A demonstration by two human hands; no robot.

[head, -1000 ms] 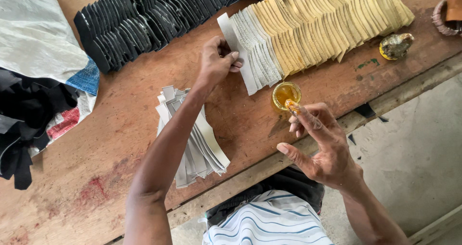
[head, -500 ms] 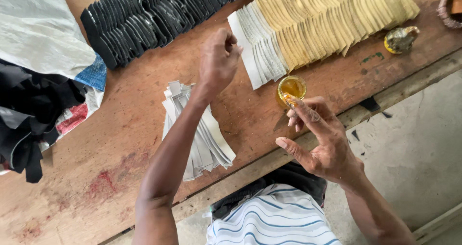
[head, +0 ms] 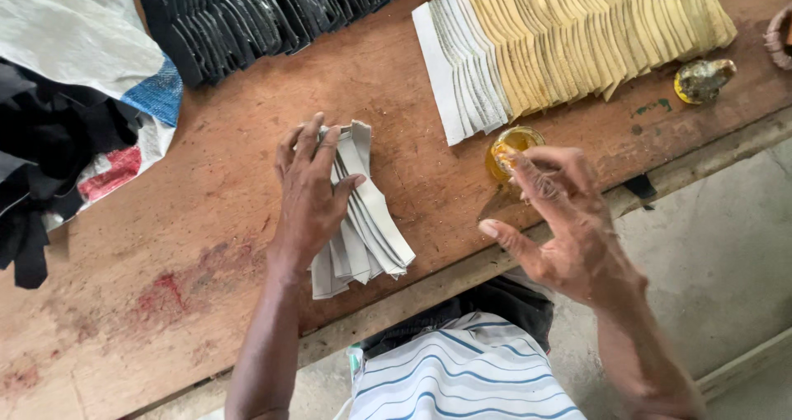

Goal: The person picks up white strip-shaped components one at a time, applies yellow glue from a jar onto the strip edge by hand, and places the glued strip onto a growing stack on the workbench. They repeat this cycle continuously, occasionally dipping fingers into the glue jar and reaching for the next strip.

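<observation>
Left hand flat on the grey strip stack at counter centre, fingers spread, pressing, not gripping. Stack's long axis runs 11 to 5 o'clock. Right hand hovers open at 3 o'clock, fingertips over the small glue cup, possibly dipping.

Under the left hand lies a pile of matt grey strips, seemingly thin leather or stiff cloth. Beside the right hand, a glossy glass-like pot holds shiny amber liquid. The bench is worn, stained, rough wood.
</observation>
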